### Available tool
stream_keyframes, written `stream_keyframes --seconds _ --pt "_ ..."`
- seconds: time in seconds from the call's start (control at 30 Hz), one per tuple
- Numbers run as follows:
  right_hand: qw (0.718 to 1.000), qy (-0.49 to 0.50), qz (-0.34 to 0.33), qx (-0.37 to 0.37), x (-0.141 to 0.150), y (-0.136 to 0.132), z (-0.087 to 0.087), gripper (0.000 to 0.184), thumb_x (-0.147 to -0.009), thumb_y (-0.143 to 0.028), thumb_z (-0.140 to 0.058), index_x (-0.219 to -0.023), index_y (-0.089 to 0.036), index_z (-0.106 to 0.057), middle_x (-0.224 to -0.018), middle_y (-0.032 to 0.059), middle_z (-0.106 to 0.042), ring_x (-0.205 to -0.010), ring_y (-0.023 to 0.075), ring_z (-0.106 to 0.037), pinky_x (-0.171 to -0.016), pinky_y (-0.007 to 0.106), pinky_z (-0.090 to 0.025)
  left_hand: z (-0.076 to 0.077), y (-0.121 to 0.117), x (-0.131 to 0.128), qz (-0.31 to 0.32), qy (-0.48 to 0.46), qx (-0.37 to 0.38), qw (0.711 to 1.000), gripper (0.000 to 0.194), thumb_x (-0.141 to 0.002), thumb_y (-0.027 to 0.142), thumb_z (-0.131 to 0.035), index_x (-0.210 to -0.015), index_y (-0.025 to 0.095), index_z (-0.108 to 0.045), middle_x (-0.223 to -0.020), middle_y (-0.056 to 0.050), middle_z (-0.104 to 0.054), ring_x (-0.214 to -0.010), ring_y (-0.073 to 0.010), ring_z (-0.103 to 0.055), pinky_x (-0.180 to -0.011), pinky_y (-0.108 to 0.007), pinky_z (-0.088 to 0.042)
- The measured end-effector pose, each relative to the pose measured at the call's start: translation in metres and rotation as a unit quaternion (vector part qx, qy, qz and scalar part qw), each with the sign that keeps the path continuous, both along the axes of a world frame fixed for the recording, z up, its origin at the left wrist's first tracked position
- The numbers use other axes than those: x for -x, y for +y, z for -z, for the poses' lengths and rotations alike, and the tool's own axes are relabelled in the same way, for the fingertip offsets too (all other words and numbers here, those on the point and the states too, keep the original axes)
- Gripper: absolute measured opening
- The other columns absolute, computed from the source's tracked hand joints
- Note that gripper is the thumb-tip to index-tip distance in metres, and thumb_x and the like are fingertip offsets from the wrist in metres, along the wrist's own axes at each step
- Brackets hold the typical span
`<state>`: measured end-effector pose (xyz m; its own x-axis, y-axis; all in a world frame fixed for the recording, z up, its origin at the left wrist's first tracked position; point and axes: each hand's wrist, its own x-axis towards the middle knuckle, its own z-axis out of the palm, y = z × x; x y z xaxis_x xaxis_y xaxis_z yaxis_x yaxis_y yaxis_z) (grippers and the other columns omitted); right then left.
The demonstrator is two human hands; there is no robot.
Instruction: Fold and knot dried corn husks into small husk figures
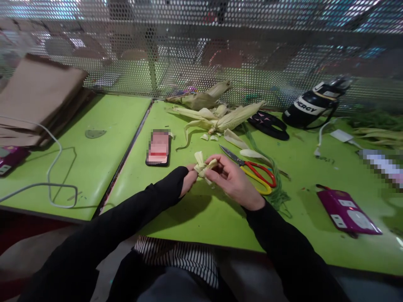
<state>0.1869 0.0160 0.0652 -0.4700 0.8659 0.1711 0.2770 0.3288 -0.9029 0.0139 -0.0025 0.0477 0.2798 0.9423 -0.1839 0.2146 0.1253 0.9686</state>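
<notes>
A small folded piece of pale corn husk (pixel 203 166) is pinched between both hands just above the green table (pixel 201 218). My left hand (pixel 188 181), mostly covered by a black sleeve, grips its left side with closed fingers. My right hand (pixel 234 181) holds its right side, fingers curled around it. Red-and-yellow-handled scissors (pixel 253 171) lie on the table right behind my right hand. A pile of dried corn husks (pixel 217 113) rests farther back at the middle.
A phone (pixel 158 147) lies left of the hands. A purple power strip (pixel 346 212) sits at the right, a black bottle (pixel 310 110) and black scissors (pixel 269 125) at the back right. Brown paper (pixel 34 96) and a white cable (pixel 52 167) occupy the left table. Perforated metal screen (pixel 201 50) behind.
</notes>
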Motion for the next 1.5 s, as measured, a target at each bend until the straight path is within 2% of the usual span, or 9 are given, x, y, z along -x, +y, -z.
stream_keyframes --seconds 0.13,0.3,0.43,0.53,0.67,0.83,1.07,1.2,1.5 --pt "0.994 0.082 0.018 0.068 0.000 0.000 0.000 0.021 -0.087 -0.040 -0.065 -0.087 -0.021 -0.056 -0.065 -0.0054 -0.050 -0.055 0.0087 -0.045 -0.050 0.022 -0.037 -0.006 -0.007 0.000 0.008 -0.027 -0.020 0.999 0.034 -0.093 0.037 -0.039 -0.063 0.021 -0.040 -0.051 0.004 -0.033 -0.048 -0.0099 -0.030 -0.049 -0.027 -0.024" --pt "0.980 0.169 0.094 0.053 0.000 0.002 0.002 0.024 -0.086 -0.041 -0.066 -0.081 -0.022 -0.054 -0.062 -0.0062 -0.049 -0.051 0.0079 -0.041 -0.046 0.021 -0.033 -0.012 -0.016 0.001 0.007 -0.024 -0.087 0.996 0.040 -0.096 0.040 -0.040 -0.061 0.020 -0.042 -0.053 0.003 -0.033 -0.051 -0.0104 -0.030 -0.052 -0.028 -0.026" --pt "0.988 0.115 0.105 0.001 -0.003 0.001 -0.001 0.020 -0.087 -0.038 -0.065 -0.082 -0.022 -0.055 -0.064 -0.0050 -0.052 -0.053 0.0091 -0.045 -0.048 0.022 -0.038 -0.005 -0.014 0.002 0.030 -0.043 -0.089 0.995 0.040 -0.095 0.043 -0.042 -0.064 0.019 -0.047 -0.057 0.001 -0.044 -0.056 -0.0117 -0.041 -0.057 -0.027 -0.035" --pt "0.993 0.050 0.089 -0.054 -0.004 -0.001 -0.003 0.015 -0.087 -0.034 -0.066 -0.084 -0.021 -0.058 -0.068 -0.0035 -0.056 -0.056 0.0099 -0.050 -0.050 0.023 -0.040 0.002 -0.010 0.004 0.052 -0.085 -0.080 0.992 0.032 -0.094 0.042 -0.045 -0.079 0.016 -0.059 -0.065 -0.001 -0.054 -0.065 -0.0134 -0.052 -0.066 -0.027 -0.043" --pt "0.992 -0.002 0.071 -0.107 -0.002 -0.003 0.001 0.014 -0.087 -0.033 -0.067 -0.084 -0.021 -0.060 -0.069 -0.0021 -0.061 -0.059 0.0115 -0.055 -0.052 0.025 -0.044 0.012 -0.003 0.007 0.036 -0.078 -0.070 0.994 0.033 -0.091 0.043 -0.051 -0.082 0.015 -0.064 -0.074 -0.004 -0.063 -0.072 -0.0147 -0.058 -0.074 -0.028 -0.047" --pt "0.986 -0.016 0.052 -0.157 0.005 -0.006 0.007 0.016 -0.087 -0.031 -0.067 -0.078 -0.021 -0.059 -0.070 -0.0012 -0.064 -0.060 0.0122 -0.056 -0.055 0.026 -0.044 0.024 0.008 0.004 0.033 -0.179 0.013 0.983 0.042 -0.080 0.057 -0.061 -0.082 0.016 -0.057 -0.071 -0.003 -0.060 -0.063 -0.0144 -0.057 -0.061 -0.030 -0.051" --pt "0.994 0.028 0.079 -0.063 0.003 -0.005 0.002 0.016 -0.090 -0.034 -0.063 -0.084 -0.021 -0.057 -0.068 -0.0024 -0.061 -0.057 0.0108 -0.054 -0.051 0.024 -0.041 0.016 0.002 0.004 0.088 -0.201 0.042 0.975 0.034 -0.085 0.049 -0.060 -0.077 0.018 -0.050 -0.062 0.006 -0.038 -0.051 -0.0071 -0.039 -0.052 -0.026 -0.053" --pt "0.988 0.102 0.116 -0.015 0.000 -0.003 -0.001 0.018 -0.088 -0.036 -0.066 -0.082 -0.022 -0.057 -0.065 -0.0037 -0.060 -0.055 0.0096 -0.051 -0.051 0.023 -0.041 0.011 0.001 0.003 0.068 -0.170 0.006 0.983 0.038 -0.082 0.052 -0.061 -0.070 0.018 -0.047 -0.065 0.004 -0.040 -0.052 -0.0079 -0.042 -0.050 -0.026 -0.050" --pt "0.986 0.123 0.108 0.004 -0.004 0.001 0.002 0.017 -0.087 -0.037 -0.066 -0.082 -0.023 -0.057 -0.062 -0.0051 -0.058 -0.052 0.0090 -0.048 -0.049 0.023 -0.039 0.019 0.004 0.008 0.080 -0.130 -0.048 0.987 0.030 -0.085 0.042 -0.054 -0.067 0.019 -0.051 -0.061 0.001 -0.048 -0.055 -0.0112 -0.046 -0.057 -0.026 -0.045"
